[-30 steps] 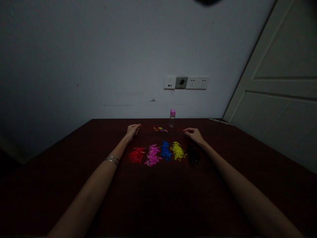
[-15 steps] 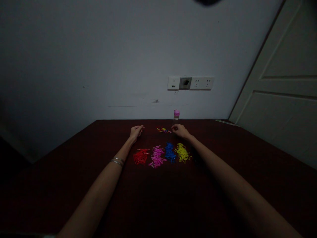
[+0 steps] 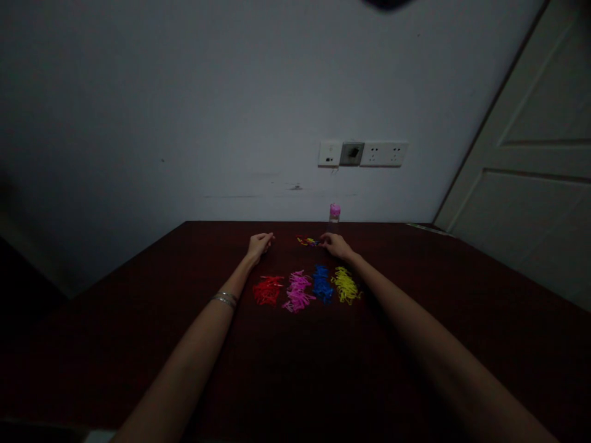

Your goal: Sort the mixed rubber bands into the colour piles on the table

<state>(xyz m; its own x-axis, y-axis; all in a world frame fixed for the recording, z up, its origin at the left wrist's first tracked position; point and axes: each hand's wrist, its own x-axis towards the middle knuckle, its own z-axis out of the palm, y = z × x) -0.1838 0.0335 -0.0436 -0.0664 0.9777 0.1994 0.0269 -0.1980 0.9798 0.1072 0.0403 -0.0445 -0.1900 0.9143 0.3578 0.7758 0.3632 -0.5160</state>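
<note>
My left hand point(image 3: 261, 244) rests over the table left of a small mixed heap of thin coloured strips point(image 3: 305, 240), its fingers curled together; whatever it may hold is hidden. On the heap's other side, my right hand point(image 3: 337, 246) has its fingertips pinched at the heap's right edge, and I cannot make out what lies between them. Nearer to me lie four sorted piles in a row: red strips point(image 3: 268, 290), pink strips point(image 3: 298, 291), blue strips point(image 3: 322, 284) and yellow strips point(image 3: 346, 285). Just behind my right hand stands a clear bottle with a pink cap point(image 3: 335, 210).
The dark reddish table point(image 3: 295, 363) reaches back to a grey wall point(image 3: 231, 111). Wall sockets point(image 3: 381, 154) sit above its far edge. A pale panelled door point(image 3: 530, 203) is at the right. The light is dim.
The whole view has shifted slightly, so the scene sits a little further right. Against the mixed heap, my right fingertips have edged left. My left hand looks much the same.
</note>
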